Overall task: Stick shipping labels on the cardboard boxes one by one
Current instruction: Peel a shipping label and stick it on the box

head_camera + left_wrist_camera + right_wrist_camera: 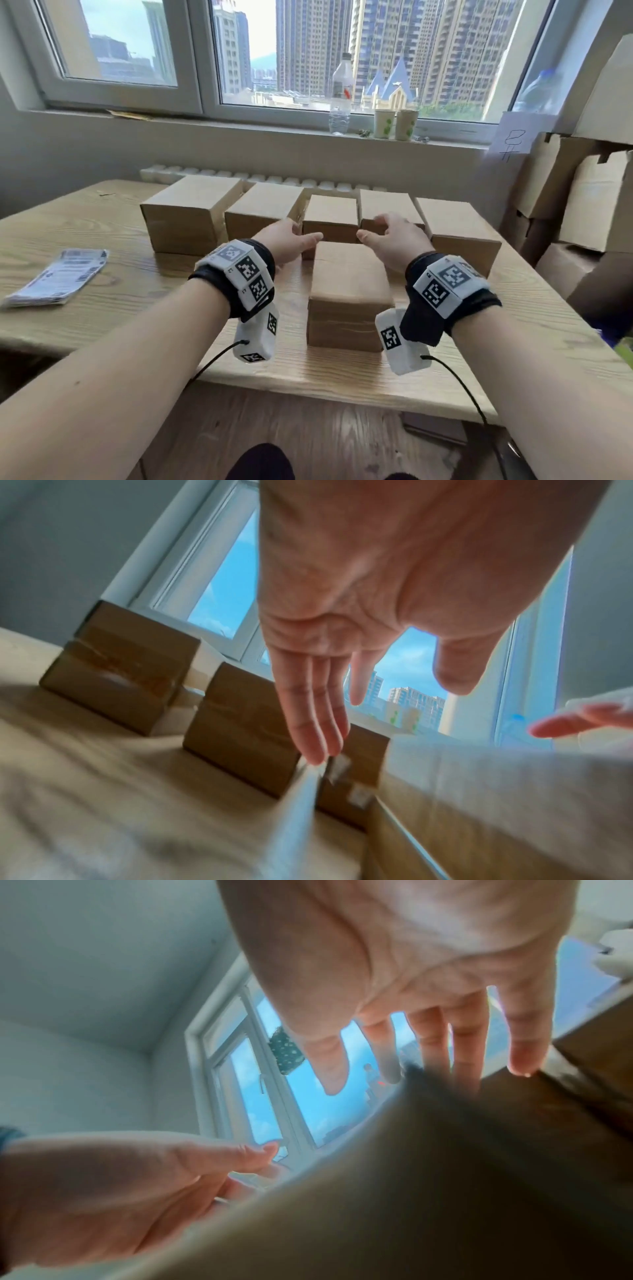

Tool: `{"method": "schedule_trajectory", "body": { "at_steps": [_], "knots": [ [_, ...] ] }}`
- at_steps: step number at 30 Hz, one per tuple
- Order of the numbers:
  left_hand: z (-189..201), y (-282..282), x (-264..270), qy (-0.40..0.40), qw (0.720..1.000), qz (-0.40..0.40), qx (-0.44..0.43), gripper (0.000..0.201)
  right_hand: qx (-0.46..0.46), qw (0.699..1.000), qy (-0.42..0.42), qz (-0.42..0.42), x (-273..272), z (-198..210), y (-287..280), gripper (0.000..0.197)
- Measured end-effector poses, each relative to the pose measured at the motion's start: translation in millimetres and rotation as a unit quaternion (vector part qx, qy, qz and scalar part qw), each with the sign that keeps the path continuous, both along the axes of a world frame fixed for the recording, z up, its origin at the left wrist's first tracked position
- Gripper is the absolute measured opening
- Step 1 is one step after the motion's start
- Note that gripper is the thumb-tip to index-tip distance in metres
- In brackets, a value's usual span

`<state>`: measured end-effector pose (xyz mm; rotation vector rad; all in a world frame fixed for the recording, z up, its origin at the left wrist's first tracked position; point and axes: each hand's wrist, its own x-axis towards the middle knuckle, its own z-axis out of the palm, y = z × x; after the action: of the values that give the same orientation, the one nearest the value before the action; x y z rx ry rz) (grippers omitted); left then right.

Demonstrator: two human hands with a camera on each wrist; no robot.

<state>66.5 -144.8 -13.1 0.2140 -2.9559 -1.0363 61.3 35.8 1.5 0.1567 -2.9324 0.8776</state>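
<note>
A plain cardboard box [349, 284] stands in front of me on the wooden table [113, 219]. Behind it runs a row of several similar boxes, with a small one [330, 214] in the middle. My left hand [291, 236] and right hand [390, 234] hover on either side of the front box's far end, near the small box. Both hold nothing. The left wrist view shows the left hand [342, 601] with straight fingers pointing down at a gap between boxes. The right hand [411, 961] is spread above a box edge. A stack of shipping labels [58, 277] lies at the left.
A water bottle [340, 92] and two paper cups [394, 123] stand on the windowsill behind the table. Folded cartons [582, 192] are piled at the right, close to the table's edge. Bare tabletop lies between the labels and the boxes.
</note>
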Motion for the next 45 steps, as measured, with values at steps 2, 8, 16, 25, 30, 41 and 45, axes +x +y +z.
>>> {"method": "schedule_trajectory", "body": {
  "at_steps": [2,8,16,25,30,41,45],
  "knots": [
    [12.8,-25.1,0.1,0.032,0.999,0.020,-0.029,0.059,-0.011,0.999,0.037,0.031,0.0,20.7,-25.9,0.046],
    [30.0,-109.0,9.8,0.059,0.995,0.078,-0.037,0.039,-0.032,0.985,0.015,0.171,1.2,34.2,-139.5,0.027],
    [8.0,-223.3,27.4,0.046,0.980,0.191,0.007,0.017,0.028,0.969,-0.036,0.242,-1.6,2.3,-262.1,0.027],
    [-22.6,-305.7,41.1,-0.015,0.962,0.271,-0.008,0.013,0.112,0.948,-0.013,0.298,9.6,-18.4,-344.8,0.033],
    [-40.9,-331.9,44.3,-0.090,0.939,0.326,-0.065,0.053,0.139,0.939,-0.003,0.313,9.5,-27.7,-361.1,0.036],
    [-61.3,-342.3,44.3,-0.126,0.934,0.320,-0.093,0.073,0.128,0.948,-0.037,0.290,-12.3,-44.2,-348.3,0.029],
    [-58.2,-339.4,49.6,-0.056,0.925,0.342,-0.156,0.037,0.106,0.953,-0.052,0.278,-16.2,-42.7,-338.8,0.027]
  ]
}}
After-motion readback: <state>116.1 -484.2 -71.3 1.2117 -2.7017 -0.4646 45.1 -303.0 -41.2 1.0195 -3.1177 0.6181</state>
